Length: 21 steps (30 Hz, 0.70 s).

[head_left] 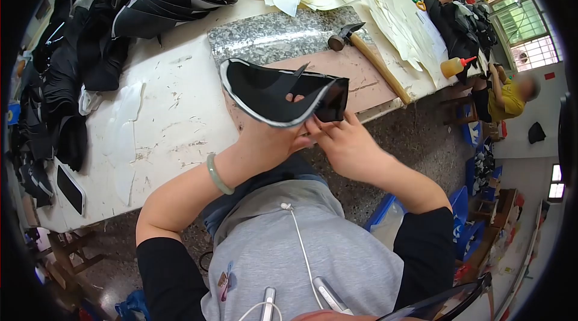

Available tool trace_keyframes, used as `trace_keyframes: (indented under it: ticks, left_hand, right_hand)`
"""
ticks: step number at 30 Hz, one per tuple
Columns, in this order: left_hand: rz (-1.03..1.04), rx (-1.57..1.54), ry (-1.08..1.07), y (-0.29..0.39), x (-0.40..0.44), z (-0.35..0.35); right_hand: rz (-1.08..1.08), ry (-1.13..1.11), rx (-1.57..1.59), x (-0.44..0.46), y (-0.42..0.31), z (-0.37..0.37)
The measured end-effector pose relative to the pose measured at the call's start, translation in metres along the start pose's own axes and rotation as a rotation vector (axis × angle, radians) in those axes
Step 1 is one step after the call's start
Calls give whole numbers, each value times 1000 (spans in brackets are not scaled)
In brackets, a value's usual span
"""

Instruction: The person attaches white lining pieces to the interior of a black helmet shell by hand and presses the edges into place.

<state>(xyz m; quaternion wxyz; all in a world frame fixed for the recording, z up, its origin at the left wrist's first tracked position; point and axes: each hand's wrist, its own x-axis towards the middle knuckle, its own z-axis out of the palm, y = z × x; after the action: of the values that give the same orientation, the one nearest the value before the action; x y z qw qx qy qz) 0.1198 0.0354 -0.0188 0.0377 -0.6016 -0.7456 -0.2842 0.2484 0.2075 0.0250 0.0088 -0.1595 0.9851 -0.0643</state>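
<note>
A curved black piece (259, 89) with a pale edge is held up over the near edge of the table. My left hand (268, 140) grips it from below, with fingertips showing inside its hollow. At its glossy black right end, my right hand (343, 140) pinches the lower edge. Behind the piece lie a pinkish board (367, 77) and a speckled grey slab (259, 35). A hammer (379, 65) with a wooden handle rests across the board, right of the held piece.
Stacks of black pieces (168, 5) fill the table's left and back. Pale sheets (385, 11) lie at the back and right. A glue bottle (453, 67) stands near the right edge, a phone (71, 190) lies front left. A person in yellow (509, 101) sits far right.
</note>
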Motion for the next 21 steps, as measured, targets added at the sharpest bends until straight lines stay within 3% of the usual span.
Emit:
trace_keyframes:
  ticks: [2,3,4,5,7,8,9,10,13,15,16,19,21]
  left_hand:
    - [17,18,53,5,-5,3]
    - [2,41,-84,5,-3,-1]
    - [-13,66,-219,5,1,-7]
    - [-29,88,-356,6,4,-10]
    - [18,177,-277,4,0,-2]
    - [37,189,-225,4,3,-3]
    - [53,201,-171,5,5,-5]
    - [-6,151,-326,6,7,-9]
    - [-22,106,-141,9,7,-3]
    - [-81,76,-125,11,2,3]
    - [-101,52,-100,11,-2,9]
    - [-57,238,-154,13,12,-9]
    - [-110,144,-219,12,16,-9]
  right_hand:
    - [-105,-68,532,-10,26,-24]
    - [-53,-311,852,-13,45,-44]
    - [133,-341,991,-23,63,-58]
    - [191,-101,1184,-20,78,-60]
    - [458,396,1085,-4,122,-55]
    - [525,432,889,14,129,-59]
    - [399,435,847,33,135,-53]
    - [271,436,805,52,135,-46]
    - [132,169,1172,101,118,-33]
    - [324,-407,1294,107,108,-65]
    - [306,-516,1159,106,108,-63]
    - [533,-475,892,109,97,-61]
    - [446,-381,799,112,92,-54]
